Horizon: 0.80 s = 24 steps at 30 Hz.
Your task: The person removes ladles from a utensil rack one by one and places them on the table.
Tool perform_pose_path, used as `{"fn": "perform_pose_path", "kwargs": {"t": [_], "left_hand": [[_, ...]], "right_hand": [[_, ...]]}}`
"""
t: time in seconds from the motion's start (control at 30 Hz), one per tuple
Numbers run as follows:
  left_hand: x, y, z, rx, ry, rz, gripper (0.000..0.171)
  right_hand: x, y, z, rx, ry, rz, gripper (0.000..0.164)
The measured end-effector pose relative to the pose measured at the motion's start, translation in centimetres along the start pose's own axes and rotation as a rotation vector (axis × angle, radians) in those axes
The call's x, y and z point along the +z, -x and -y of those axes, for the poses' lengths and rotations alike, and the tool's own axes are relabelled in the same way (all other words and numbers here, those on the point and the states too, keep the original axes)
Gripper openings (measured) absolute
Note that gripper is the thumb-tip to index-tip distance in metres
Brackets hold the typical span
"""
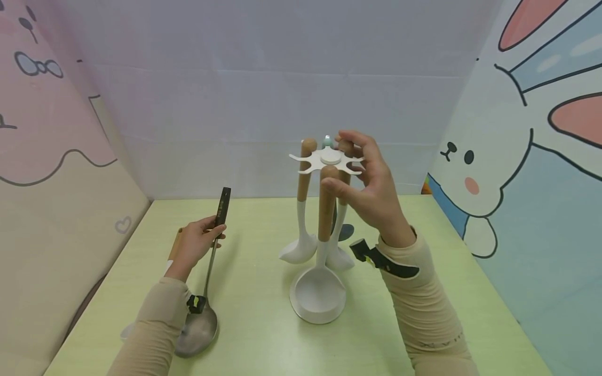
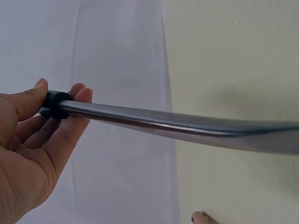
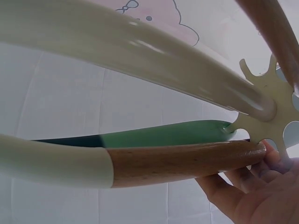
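A metal ladle (image 1: 197, 331) with a black handle tilts over the table's left side. My left hand (image 1: 197, 243) pinches its handle between thumb and fingers, plain in the left wrist view, where the steel shaft (image 2: 149, 123) runs right. A white utensil rack (image 1: 331, 156) stands at centre, hung with several wooden-handled white utensils, including a ladle (image 1: 320, 290) at the front. A green-handled utensil (image 3: 168, 134) hangs at the back. My right hand (image 1: 376, 188) curls about the rack's right side, index finger by a wooden handle (image 3: 187, 163), thumb at the front ladle's handle.
Another wooden-handled utensil (image 1: 175, 245) lies on the table (image 1: 254, 313) partly under my left arm. A pale wall (image 1: 282, 78) closes the back. Cartoon-printed panels (image 1: 541, 209) stand at both sides.
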<state>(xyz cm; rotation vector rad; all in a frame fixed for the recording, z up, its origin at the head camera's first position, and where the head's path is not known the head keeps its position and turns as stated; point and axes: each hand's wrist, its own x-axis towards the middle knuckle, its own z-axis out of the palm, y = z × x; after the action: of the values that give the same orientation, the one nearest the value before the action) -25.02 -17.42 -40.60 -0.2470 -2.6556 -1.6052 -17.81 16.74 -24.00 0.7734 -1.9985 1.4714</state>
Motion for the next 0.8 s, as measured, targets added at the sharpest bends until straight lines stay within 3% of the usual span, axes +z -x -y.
{"fn": "perform_pose_path", "kwargs": {"t": [0.8], "left_hand": [[0.2, -0.3, 2.3, -0.081, -0.007, 0.024, 0.034]], "right_hand": [[-0.2, 0.1, 0.1, 0.001, 0.005, 0.004, 0.102]]}}
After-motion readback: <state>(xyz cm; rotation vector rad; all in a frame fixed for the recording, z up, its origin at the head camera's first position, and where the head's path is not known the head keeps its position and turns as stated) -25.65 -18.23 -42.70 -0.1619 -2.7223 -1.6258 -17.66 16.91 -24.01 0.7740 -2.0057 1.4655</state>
